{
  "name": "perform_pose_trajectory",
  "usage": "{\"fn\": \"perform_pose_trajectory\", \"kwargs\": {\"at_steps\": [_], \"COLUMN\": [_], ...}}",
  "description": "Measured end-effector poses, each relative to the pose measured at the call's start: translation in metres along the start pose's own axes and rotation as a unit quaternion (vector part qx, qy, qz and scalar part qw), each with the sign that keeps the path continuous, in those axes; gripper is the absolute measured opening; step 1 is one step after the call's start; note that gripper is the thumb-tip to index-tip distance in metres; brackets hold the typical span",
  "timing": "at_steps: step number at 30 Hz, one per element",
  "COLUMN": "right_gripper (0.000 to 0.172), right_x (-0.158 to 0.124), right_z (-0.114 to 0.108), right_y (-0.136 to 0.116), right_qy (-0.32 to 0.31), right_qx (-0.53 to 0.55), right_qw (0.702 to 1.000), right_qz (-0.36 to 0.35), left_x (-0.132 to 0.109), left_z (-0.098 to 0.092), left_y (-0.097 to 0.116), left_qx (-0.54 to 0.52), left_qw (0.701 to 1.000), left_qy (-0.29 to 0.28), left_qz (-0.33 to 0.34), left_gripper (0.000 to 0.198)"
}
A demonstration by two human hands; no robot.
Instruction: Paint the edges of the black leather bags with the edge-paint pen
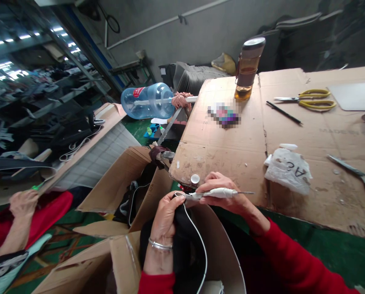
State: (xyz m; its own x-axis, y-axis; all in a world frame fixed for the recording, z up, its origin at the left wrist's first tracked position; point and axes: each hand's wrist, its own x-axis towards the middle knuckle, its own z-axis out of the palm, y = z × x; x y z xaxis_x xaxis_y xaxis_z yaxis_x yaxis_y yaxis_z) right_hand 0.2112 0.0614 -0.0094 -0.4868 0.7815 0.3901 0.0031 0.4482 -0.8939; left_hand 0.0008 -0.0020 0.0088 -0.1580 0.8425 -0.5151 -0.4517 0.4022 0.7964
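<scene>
Black fabric (pixel 184 241) hangs from my left hand (pixel 166 214), whose thumb and fingers pinch its upper edge. A white cord (pixel 204 249) runs from that pinch down over the fabric. In my right hand (pixel 217 187) is a white-handled tool (pixel 220 193) with a thin metal shaft pointing right. Its other end meets the cord at my left fingertips; the exact contact is too small to make out. Both hands are close together, just off the near left corner of the cardboard-covered table (pixel 222 155).
On the table are a tea bottle (pixel 248 71), yellow-handled scissors (pixel 314 100), a black pencil (pixel 283 112), a plastic bag (pixel 288 169) and dark scissors (pixel 363 175). Cardboard boxes (pixel 124 255) stand below. A water jug (pixel 151 101) is beyond; another person's hand (pixel 24 204) is at left.
</scene>
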Motion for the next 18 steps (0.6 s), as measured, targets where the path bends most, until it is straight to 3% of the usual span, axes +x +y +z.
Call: {"fn": "perform_pose_trajectory", "kwargs": {"at_steps": [6, 10, 14, 18], "right_gripper": [0.022, 0.033, 0.04, 0.025], "right_x": [-0.003, -0.006, -0.009, -0.009], "right_z": [0.001, 0.007, 0.012, 0.014], "right_y": [0.0, 0.001, -0.001, -0.007], "right_qy": [0.105, 0.132, 0.176, 0.228], "right_qx": [0.088, 0.148, 0.143, 0.125], "right_qw": [0.988, 0.977, 0.973, 0.965], "right_qz": [0.07, 0.085, 0.046, 0.019], "left_x": [-0.007, -0.025, -0.069, -0.14], "left_z": [-0.001, -0.006, -0.019, -0.039], "left_y": [-0.002, 0.014, 0.053, 0.079], "left_qx": [0.007, 0.01, 0.001, 0.024], "left_qw": [0.999, 0.992, 0.962, 0.895], "left_qy": [0.036, 0.097, 0.224, 0.35], "left_qz": [0.033, 0.075, 0.154, 0.277], "left_gripper": [0.027, 0.032, 0.038, 0.034]}}
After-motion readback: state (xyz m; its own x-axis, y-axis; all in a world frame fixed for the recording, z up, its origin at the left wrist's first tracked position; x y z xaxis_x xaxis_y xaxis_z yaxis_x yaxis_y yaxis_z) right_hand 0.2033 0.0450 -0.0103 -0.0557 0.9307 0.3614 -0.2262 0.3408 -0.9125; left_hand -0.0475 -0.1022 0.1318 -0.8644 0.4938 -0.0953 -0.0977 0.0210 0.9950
